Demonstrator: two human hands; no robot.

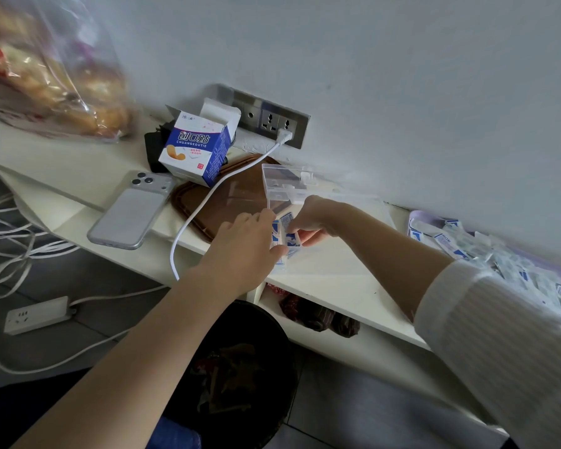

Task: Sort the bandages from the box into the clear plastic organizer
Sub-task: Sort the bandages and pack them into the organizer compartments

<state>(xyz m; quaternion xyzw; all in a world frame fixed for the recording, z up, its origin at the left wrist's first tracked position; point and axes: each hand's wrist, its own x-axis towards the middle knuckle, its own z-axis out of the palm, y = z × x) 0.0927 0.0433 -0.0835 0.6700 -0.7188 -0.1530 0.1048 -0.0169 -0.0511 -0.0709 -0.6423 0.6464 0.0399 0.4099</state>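
Two bare hands are meeting over one small, hard-walled clear plastic organizer (280,186), which is sitting on the long, smooth cream-white shelf (337,277) just right of centre, its hinged lid standing open on the far side. The left hand (243,241) is curling its thumb and fingers around the organizer's near-left wall. The right hand (308,222), coming out of a ribbed white sleeve (499,335), is pinching a small bunch of flat white-and-blue paper-wrapped bandages (285,230) that are standing on end inside it; at least three wrappers are showing, though the exact count is unclear. Far more of these are lying in one loose, crinkled pile (499,264) at the right, too many to count. One white-and-blue cardboard bandage box (195,147) is standing to the far left with its top flaps open, one corner resting on one rounded brown tray (227,196). One glossy silver phone (130,212) is lying face down to the left of the tray. One thin white cable (208,202) is running from one brushed-metal wall socket panel (272,119) across the tray and over the shelf's near edge. One wrinkled transparent bag of bread rolls (46,66) is sitting at the far left. On the floor, one white power strip (36,314) is lying among looping white cords, and one round black bin (240,367) is standing below the hands.
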